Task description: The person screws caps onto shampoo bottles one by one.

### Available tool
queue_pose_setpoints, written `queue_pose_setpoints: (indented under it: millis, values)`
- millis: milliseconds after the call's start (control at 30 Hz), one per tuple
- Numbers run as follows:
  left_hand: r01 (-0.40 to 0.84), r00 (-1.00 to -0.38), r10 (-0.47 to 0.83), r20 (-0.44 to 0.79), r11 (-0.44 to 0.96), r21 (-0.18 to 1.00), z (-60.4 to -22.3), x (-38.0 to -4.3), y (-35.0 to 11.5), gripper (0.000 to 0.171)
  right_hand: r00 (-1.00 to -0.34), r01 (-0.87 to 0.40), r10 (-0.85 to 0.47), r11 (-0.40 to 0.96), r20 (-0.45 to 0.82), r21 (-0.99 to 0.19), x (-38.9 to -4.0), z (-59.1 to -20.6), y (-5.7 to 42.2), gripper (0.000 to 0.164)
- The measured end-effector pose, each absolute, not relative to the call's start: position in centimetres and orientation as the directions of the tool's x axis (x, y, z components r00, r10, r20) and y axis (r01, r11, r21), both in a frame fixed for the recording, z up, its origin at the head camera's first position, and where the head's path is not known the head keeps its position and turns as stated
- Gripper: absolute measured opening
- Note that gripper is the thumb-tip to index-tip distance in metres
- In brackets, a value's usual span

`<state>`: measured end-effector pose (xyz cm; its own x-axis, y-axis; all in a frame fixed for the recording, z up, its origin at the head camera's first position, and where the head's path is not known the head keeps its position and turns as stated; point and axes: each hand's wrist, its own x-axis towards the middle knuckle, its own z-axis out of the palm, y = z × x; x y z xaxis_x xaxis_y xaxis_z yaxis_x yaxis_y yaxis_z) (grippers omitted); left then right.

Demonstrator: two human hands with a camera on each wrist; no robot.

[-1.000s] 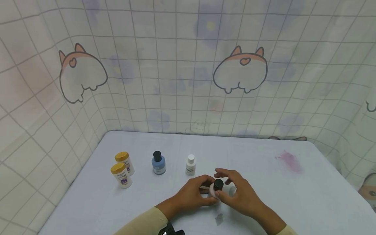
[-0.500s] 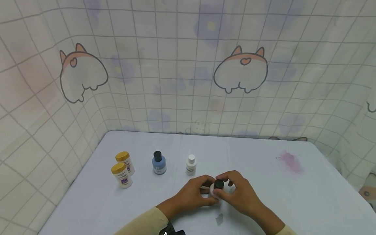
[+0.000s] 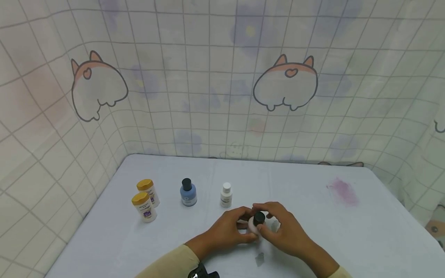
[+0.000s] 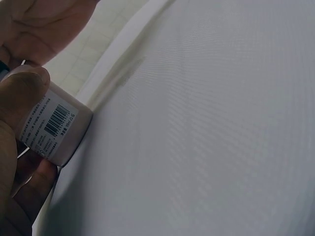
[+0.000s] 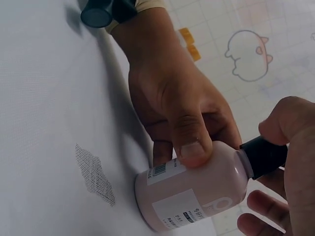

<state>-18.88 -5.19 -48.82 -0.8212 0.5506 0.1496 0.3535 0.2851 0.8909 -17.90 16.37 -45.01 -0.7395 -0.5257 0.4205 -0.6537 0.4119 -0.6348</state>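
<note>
A pink bottle (image 5: 227,173) with printed white labels stands on the white-covered table, and its black cap (image 3: 259,218) is on. My left hand (image 3: 227,228) grips the bottle's body, thumb on the near side and fingers round the other; the left wrist view shows a barcode on the label (image 4: 58,120). Over the top is my right hand (image 3: 287,231), its thumb against the cap and its fingers curved about the far side. The index fingertip looks slightly off the cap in the head view. Part of the cap lies behind the right thumb in the right wrist view.
Beyond the hands stands a small white bottle (image 3: 226,195), with a blue bottle (image 3: 188,194) to its left. Two white jars with yellow lids, a front jar (image 3: 146,210) and a rear jar (image 3: 153,195), stand farther left. A pink stain (image 3: 343,192) marks the cloth at right.
Half a second ago my right fingers drew in on the black cap; now the index finger has spread away from it again. The left hand and bottle have stayed put.
</note>
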Motion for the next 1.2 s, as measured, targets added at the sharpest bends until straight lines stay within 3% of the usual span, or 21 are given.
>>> queue_pose_setpoints:
  millis: [133, 367, 600, 733, 967, 1200]
  values:
    - [0.345, -0.825, 0.547, 0.145, 0.283, 0.895, -48.7, -18.9, -5.2, 0.058, -0.745, -0.643, -0.530, 0.410, 0.404, -0.647, -18.0, -45.0, 16.4, 0.041]
    - [0.353, -0.822, 0.549, 0.155, 0.277, 0.894, -48.7, -18.9, -5.2, 0.055, -0.844, -0.520, -0.433, 0.514, 0.317, -0.682, -17.8, -44.7, 16.4, 0.032]
    - [0.353, -0.819, 0.551, 0.158, 0.269, 0.896, -48.9, -19.0, -5.2, 0.054, -0.913, -0.385, -0.347, 0.563, 0.213, -0.732, -17.6, -44.6, 16.0, 0.038]
    - [0.340, -0.825, 0.548, 0.139, 0.285, 0.896, -48.9, -18.9, -5.2, 0.055, -0.891, -0.428, -0.393, 0.554, 0.229, -0.714, -17.6, -44.6, 16.1, 0.045]
    - [0.353, -0.821, 0.551, 0.147, 0.288, 0.890, -49.0, -19.0, -5.3, 0.060, -0.777, -0.603, -0.515, 0.445, 0.362, -0.662, -17.7, -44.6, 16.3, 0.047]
    - [0.341, -0.819, 0.554, 0.148, 0.263, 0.902, -49.2, -19.0, -5.3, 0.059, -0.778, -0.605, -0.497, 0.426, 0.385, -0.673, -17.1, -43.9, 15.8, 0.036]
